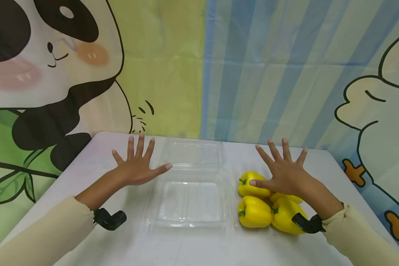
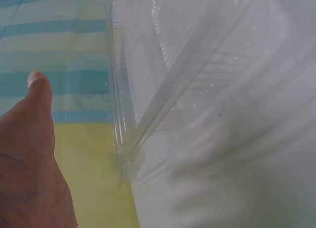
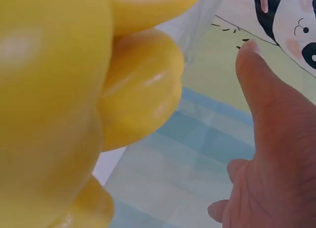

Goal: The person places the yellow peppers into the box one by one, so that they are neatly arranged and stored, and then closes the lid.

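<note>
Both hands hover over the table with fingers spread and nothing in them. My left hand (image 1: 135,170) is just left of a clear plastic clamshell box (image 1: 190,201), whose lid (image 1: 196,153) lies folded back toward the wall. In the left wrist view the thumb of the left hand (image 2: 29,154) points up beside the clear box (image 2: 163,99). Over the yellow bell peppers (image 1: 254,211) at the box's right is my right hand (image 1: 286,175), which partly hides the rear ones. The right wrist view shows the peppers (image 3: 143,90) close up, apart from the right hand (image 3: 281,139).
The white table (image 1: 119,240) ends at the back against a printed cloth (image 1: 166,66) with a panda and stripes. A black wrist camera (image 1: 109,218) sits on the left sleeve cuff, and another black camera (image 1: 308,224) on the right overlaps the peppers.
</note>
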`<state>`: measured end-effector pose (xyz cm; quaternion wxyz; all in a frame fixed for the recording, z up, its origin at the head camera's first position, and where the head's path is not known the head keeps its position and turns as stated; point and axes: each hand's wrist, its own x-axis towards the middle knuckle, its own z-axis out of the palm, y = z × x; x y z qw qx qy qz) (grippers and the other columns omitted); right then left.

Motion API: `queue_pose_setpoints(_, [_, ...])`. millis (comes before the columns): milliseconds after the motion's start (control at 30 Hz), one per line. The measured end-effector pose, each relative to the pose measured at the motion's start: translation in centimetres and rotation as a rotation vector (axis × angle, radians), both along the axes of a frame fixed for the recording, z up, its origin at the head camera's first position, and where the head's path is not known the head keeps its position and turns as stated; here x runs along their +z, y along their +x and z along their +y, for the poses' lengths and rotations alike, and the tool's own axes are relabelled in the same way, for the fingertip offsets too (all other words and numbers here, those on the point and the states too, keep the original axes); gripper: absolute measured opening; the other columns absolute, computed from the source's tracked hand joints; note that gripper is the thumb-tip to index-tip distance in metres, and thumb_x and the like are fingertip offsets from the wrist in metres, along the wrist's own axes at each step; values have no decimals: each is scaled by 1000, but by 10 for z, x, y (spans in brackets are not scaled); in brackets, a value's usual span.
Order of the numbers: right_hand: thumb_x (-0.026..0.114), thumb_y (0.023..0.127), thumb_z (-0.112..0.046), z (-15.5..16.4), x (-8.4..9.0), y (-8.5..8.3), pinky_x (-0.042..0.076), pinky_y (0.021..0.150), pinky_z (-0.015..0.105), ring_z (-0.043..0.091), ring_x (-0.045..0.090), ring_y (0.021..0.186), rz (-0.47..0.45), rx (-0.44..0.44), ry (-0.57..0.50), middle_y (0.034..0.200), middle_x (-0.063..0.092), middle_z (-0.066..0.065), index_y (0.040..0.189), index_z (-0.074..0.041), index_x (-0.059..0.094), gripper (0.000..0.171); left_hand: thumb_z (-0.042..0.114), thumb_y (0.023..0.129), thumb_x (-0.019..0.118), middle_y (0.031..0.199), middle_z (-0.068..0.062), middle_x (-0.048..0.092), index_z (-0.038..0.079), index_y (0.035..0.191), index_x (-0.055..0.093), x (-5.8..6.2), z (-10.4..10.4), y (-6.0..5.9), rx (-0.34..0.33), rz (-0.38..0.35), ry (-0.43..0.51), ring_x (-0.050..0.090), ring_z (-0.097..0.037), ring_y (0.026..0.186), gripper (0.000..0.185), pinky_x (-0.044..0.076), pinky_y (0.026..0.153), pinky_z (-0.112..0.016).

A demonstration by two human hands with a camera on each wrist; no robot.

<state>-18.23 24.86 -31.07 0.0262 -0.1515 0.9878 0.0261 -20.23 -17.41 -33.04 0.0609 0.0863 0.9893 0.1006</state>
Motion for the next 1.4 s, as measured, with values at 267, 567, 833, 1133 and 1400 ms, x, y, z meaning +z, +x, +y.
queue_pose_setpoints(267, [53, 80, -77, -4, 1, 12, -24, 97, 69, 45, -21, 140, 110, 123, -140, 160, -9, 19, 158, -22, 15, 103, 82, 83, 34, 155, -15, -30, 10, 156, -4, 2, 2, 17, -60, 27, 50, -32, -37, 138, 110, -17, 91, -79])
queue_pose_setpoints(567, [64, 85, -60, -2, -7, 27, -11, 107, 67, 37, -14, 145, 104, 229, -340, 162, -1, 14, 157, -22, 22, 92, 78, 82, 48, 157, -16, -26, 8, 156, -2, -7, 2, 32, -133, 91, 126, -30, -34, 140, 114, -7, 101, -76])
queue_pose_setpoints(833, [73, 85, -44, -2, -19, 39, -3, 110, 67, 34, -4, 147, 125, 280, -486, 162, 8, 5, 155, -23, 28, 86, 72, 80, 59, 156, -10, -30, 9, 156, -4, -13, -1, 40, -170, 99, 225, -33, -28, 139, 117, -7, 106, -70])
queue_pose_setpoints(1133, [75, 84, -40, -4, -30, 52, 21, 103, 72, 24, 1, 148, 51, 222, -652, 162, 13, -2, 154, -27, 31, 84, 60, 84, 66, 160, -4, -20, 23, 158, 7, -16, -4, 46, -230, 44, 429, -3, -40, 145, 102, 22, 100, -75])
queue_pose_setpoints(1400, [75, 84, -38, -6, -35, 59, 32, 101, 67, 31, 25, 142, 71, 227, -699, 158, 26, -2, 150, -30, 37, 76, 54, 80, 73, 162, 1, -12, 27, 157, -1, -23, -3, 48, -233, 66, 527, 9, -40, 145, 110, 25, 102, -71])
